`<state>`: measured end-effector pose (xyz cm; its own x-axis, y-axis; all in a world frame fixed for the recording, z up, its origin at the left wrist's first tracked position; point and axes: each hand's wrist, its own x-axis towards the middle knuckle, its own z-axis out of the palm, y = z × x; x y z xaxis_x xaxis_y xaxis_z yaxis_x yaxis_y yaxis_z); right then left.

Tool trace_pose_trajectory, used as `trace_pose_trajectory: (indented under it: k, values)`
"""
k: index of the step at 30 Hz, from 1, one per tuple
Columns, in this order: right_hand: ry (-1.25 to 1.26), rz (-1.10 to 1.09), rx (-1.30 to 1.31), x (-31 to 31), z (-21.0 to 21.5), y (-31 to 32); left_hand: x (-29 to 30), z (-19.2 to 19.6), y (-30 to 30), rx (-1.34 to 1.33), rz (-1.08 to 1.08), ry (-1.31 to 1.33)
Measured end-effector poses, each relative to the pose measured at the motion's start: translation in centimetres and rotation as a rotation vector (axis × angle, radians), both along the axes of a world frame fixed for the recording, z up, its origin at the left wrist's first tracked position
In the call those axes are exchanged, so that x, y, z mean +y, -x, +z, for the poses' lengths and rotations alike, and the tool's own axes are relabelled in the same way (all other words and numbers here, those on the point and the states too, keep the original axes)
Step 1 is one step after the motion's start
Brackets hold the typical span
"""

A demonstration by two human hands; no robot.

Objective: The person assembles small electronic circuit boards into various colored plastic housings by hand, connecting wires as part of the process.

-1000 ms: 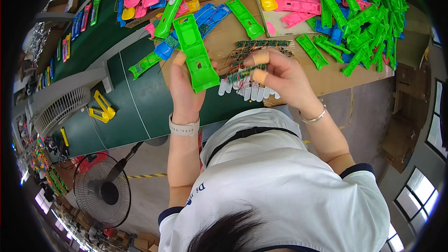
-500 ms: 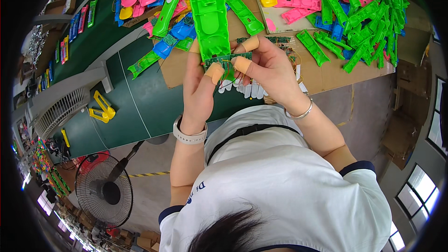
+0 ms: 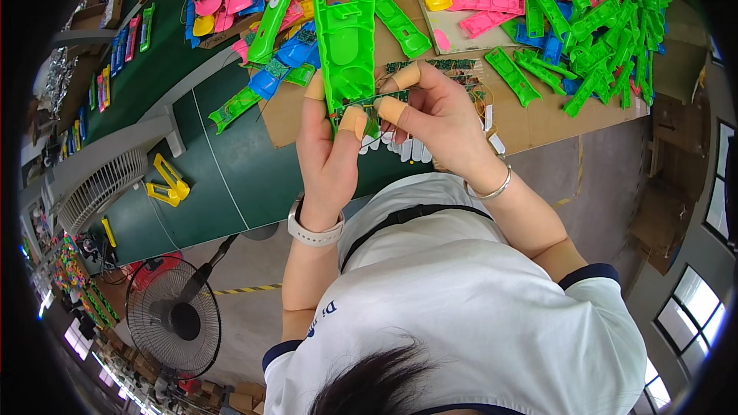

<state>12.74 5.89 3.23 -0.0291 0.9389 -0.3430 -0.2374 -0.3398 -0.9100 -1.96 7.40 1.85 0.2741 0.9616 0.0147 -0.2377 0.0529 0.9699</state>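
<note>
My left hand (image 3: pixel 330 154) grips a bright green plastic housing half (image 3: pixel 345 40), its hollow side up and its long end pointing away from me. A small green circuit board (image 3: pixel 370 101) lies across the near end of the housing, tilted so that its face shows little. My right hand (image 3: pixel 442 119) pinches the board's right end between thumb and fingers. My left thumb presses close to its left end. Thin wires hang near the thumbs. Tan coverings wrap several fingertips. Whether the board touches the housing's inside is hidden by my thumbs.
Loose green housing parts (image 3: pixel 607 46) are heaped at the far right, with pink pieces (image 3: pixel 484 0) beside them. Cardboard (image 3: pixel 553 124) covers part of the green table (image 3: pixel 207 192). White parts (image 3: pixel 403 147) and wired boards (image 3: pixel 453 65) lie near my right hand. A black fan (image 3: pixel 183 321) stands at lower left.
The circuit board has tipped, so its face shows less than before. My hands and the green housing have shifted slightly, and the housing's near end now sits lower around the board.
</note>
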Motion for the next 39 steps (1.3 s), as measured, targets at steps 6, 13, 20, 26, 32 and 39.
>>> trace_pose_trajectory:
  k: [6,13,20,26,32,39]
  values:
    - [-0.039,-0.049,-0.029,-0.2,-0.8,0.6,0.0,0.4,-0.3,-0.013,0.056,0.116]
    - [-0.006,-0.037,-0.091,0.1,-0.9,0.9,0.0,-0.2,0.1,0.087,0.091,0.062]
    - [-0.303,-0.103,-0.612,0.8,-3.5,1.2,0.7,-2.9,-1.1,0.679,0.286,-0.448]
    - [0.125,-0.056,0.014,1.4,-7.4,-3.6,3.2,-4.4,0.3,-0.301,0.088,0.568]
    - [-0.397,0.084,-0.955,1.2,-8.2,-5.1,3.3,-4.3,1.1,-0.511,-0.049,0.615]
    - [-0.053,0.526,-0.015,-0.6,-8.5,-0.5,3.9,-3.9,1.1,-0.579,-0.03,0.548]
